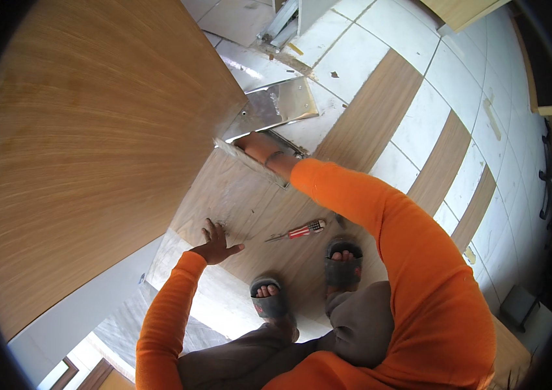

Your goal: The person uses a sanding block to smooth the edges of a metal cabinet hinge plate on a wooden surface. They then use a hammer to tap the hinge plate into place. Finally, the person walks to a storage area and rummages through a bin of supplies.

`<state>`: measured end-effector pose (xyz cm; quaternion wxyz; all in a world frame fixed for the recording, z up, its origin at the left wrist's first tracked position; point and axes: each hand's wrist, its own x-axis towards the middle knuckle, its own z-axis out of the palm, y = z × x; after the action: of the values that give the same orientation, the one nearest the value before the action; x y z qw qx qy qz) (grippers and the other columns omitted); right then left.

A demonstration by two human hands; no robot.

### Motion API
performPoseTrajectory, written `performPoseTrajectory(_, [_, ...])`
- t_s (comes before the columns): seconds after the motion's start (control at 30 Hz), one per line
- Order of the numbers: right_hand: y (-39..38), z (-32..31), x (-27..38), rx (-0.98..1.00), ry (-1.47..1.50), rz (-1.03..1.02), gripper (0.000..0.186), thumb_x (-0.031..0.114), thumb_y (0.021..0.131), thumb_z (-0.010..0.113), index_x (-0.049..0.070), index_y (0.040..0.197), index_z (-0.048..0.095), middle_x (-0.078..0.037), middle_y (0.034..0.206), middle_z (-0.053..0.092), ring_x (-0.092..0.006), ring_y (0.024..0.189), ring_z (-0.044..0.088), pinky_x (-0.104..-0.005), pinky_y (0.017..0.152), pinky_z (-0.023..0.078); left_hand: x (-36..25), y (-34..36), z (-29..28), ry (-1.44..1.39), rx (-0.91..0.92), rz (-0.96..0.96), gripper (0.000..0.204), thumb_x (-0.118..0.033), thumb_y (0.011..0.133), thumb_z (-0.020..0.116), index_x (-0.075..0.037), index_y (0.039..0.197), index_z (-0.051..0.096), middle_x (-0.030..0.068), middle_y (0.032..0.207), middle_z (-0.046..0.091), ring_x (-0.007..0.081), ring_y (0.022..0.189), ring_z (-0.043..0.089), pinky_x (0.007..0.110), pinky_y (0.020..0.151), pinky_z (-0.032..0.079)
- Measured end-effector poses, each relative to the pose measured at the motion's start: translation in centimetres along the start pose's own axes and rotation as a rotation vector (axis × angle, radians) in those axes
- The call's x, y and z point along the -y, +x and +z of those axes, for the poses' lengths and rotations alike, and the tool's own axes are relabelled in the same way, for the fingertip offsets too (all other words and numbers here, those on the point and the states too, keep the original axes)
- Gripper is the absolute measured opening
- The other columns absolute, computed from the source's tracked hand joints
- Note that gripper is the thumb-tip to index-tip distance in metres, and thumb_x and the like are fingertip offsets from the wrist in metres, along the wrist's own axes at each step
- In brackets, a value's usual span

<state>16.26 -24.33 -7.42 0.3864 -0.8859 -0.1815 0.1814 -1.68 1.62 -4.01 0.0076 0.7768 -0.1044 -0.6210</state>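
My left hand [214, 245] rests with spread fingers on the wood-look floor [269, 201] and holds nothing. My right hand [256, 145] reaches down into a narrow rectangular recess [280, 141] in the floor, close to the lower corner of a big wooden door panel [107, 130]. Its fingers are hidden there, so what they touch does not show. Just beyond it lies a shiny metal cover plate [279, 104], one end by the door. A screwdriver [305, 229] with a red, white and blue handle lies on the floor between my hands and my feet.
My sandalled feet [269, 292] are planted just behind the screwdriver. White tiles with wood-look strips [380, 104] stretch to the right, with scattered debris [334, 75]. A metal-edged frame end [282, 23] stands at the top. A grey box-like object [519, 305] sits at the far right.
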Motion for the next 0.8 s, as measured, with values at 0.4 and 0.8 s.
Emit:
performPoseTrajectory(0.4, [1.4, -1.9, -2.2, 0.033, 0.226, 0.099, 0.05, 0.043, 0.093, 0.066, -0.001, 0.115, 0.067, -0.026, 0.116, 0.068, -0.0381, 0.102, 0.069, -0.0439, 0.091, 0.055, -0.4, -0.7, -0.2, 0.013, 0.001, -0.014, 0.125, -0.086, 0.088, 0.031, 0.014, 0.153, -0.005, 0.0454, 0.155, -0.012, 0.0652, 0.143, -0.003, 0.066, 0.117, 0.013])
performPoseTrajectory(0.8, [-2.8, -6.9, 2.5, -0.026, 0.224, 0.063, 0.021, 0.017, 0.091, 0.07, 0.008, 0.109, 0.072, -0.014, 0.105, 0.072, -0.0244, 0.094, 0.072, -0.0362, 0.074, 0.059, 0.0, -0.7, -0.2, -0.01, 0.014, -0.039, 0.124, -0.085, 0.089, 0.033, 0.013, 0.153, -0.009, 0.0447, 0.154, -0.019, 0.0625, 0.145, -0.002, 0.063, 0.118, 0.015])
